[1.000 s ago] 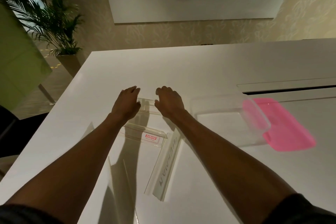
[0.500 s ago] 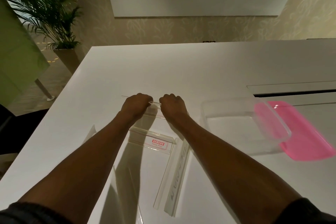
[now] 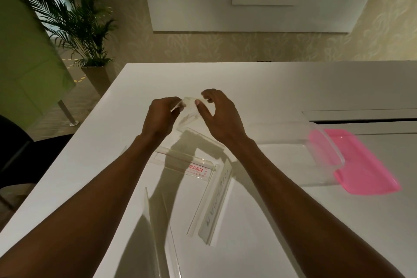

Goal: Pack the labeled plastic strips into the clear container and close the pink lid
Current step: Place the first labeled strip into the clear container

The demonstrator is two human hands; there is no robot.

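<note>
Both hands are pinching one clear strip (image 3: 188,109) above the table (image 3: 259,88): left hand (image 3: 161,117) closed on it, right hand (image 3: 217,115) gripping with thumb and fingertips. The container (image 3: 293,151) is sitting to the right, touching the pink lid (image 3: 361,165).

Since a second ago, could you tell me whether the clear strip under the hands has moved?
Yes. The clear strip is lifted off the table, pinched between both hands, while the red-labeled strip lies where it was.
</note>
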